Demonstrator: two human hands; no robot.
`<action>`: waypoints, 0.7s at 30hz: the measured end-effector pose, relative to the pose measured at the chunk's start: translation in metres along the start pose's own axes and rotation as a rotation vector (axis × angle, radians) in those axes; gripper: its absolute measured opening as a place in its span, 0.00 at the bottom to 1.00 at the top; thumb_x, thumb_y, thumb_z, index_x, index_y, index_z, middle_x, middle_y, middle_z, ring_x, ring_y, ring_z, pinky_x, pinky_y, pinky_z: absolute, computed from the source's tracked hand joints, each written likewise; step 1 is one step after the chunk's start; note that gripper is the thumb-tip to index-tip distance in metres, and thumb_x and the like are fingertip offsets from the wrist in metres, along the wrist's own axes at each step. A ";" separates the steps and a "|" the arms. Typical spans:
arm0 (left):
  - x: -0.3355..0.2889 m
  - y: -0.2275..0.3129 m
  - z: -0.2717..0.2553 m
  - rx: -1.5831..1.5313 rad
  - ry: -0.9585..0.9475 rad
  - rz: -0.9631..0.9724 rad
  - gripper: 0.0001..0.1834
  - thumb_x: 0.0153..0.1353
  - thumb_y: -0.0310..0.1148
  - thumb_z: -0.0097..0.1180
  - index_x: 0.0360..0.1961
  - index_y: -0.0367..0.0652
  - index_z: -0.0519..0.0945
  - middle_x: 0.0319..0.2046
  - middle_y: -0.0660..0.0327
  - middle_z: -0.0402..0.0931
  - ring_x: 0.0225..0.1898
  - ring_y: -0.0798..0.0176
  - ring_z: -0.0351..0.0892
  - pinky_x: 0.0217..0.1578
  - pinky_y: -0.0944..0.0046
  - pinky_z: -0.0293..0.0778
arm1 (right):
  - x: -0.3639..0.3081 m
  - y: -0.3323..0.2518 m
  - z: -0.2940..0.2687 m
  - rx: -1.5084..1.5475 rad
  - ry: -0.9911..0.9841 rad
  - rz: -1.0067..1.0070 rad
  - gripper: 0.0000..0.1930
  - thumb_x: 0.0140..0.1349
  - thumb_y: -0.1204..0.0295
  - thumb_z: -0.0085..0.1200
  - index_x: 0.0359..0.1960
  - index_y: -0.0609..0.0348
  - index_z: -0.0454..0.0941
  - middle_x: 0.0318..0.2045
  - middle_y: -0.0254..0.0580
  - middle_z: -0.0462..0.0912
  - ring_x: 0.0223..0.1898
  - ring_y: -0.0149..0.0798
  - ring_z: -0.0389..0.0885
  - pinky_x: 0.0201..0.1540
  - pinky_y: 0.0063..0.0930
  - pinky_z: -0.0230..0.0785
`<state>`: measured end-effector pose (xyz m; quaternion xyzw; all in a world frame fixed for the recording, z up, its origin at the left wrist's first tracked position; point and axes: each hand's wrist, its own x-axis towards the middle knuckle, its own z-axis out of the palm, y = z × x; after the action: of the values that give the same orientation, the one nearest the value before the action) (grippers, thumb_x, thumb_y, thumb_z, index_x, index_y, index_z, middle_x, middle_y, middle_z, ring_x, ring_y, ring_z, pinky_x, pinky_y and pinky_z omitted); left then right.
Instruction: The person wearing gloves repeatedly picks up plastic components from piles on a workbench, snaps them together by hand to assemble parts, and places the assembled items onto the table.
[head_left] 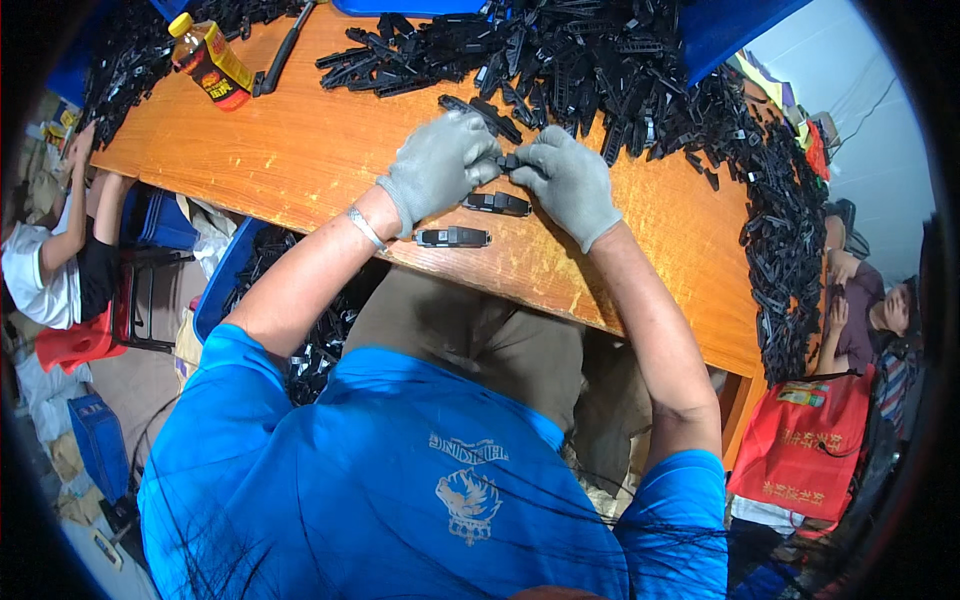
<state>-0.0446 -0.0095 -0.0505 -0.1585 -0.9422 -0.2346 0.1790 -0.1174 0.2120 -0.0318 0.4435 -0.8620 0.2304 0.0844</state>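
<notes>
Both of my hands wear grey gloves and meet over the wooden table. A small black plastic part (508,162) sits between them, pinched by the fingers of my left hand (440,165) and my right hand (568,182). The gloves cover much of it. Just below my fingers lies a black plastic clip-like piece (497,204). Nearer the table's front edge rests a similar black piece (453,237). Beyond my left hand, long black strips (490,115) lie loose on the wood.
A large heap of black plastic parts (590,70) covers the far side of the wooden table (300,150), spilling down its right edge. A drink bottle (212,65) and a hammer (285,52) are far left. A blue bin (225,275) stands below. Co-workers sit at both sides.
</notes>
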 end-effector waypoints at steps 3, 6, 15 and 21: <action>-0.001 -0.009 -0.013 -0.110 -0.068 0.057 0.12 0.64 0.37 0.70 0.46 0.43 0.89 0.43 0.56 0.83 0.50 0.47 0.81 0.54 0.50 0.78 | -0.011 0.001 -0.006 0.105 -0.013 0.033 0.09 0.61 0.63 0.71 0.40 0.48 0.92 0.38 0.40 0.85 0.41 0.50 0.87 0.44 0.44 0.80; 0.000 -0.015 -0.022 -0.253 -0.162 0.061 0.14 0.64 0.35 0.70 0.48 0.43 0.89 0.46 0.55 0.85 0.53 0.47 0.81 0.58 0.50 0.77 | -0.030 0.015 -0.019 0.201 -0.054 0.058 0.09 0.61 0.66 0.70 0.42 0.51 0.92 0.39 0.43 0.88 0.44 0.51 0.87 0.49 0.43 0.79; 0.028 -0.024 -0.019 0.323 0.010 -0.076 0.13 0.63 0.40 0.71 0.45 0.48 0.86 0.47 0.58 0.84 0.54 0.49 0.82 0.55 0.48 0.78 | -0.091 0.144 -0.082 -0.111 0.318 0.586 0.10 0.66 0.67 0.69 0.45 0.56 0.92 0.43 0.48 0.91 0.46 0.48 0.90 0.53 0.38 0.81; 0.020 -0.022 -0.018 0.080 0.124 -0.129 0.12 0.58 0.32 0.74 0.37 0.42 0.80 0.37 0.54 0.83 0.45 0.43 0.80 0.48 0.47 0.76 | -0.077 0.179 -0.092 -0.460 0.239 0.536 0.14 0.66 0.69 0.67 0.53 0.44 0.90 0.52 0.41 0.86 0.50 0.49 0.89 0.55 0.41 0.81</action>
<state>-0.0661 -0.0327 -0.0365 -0.0753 -0.9462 -0.2173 0.2277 -0.2215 0.4008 -0.0357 0.1414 -0.9609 0.0949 0.2184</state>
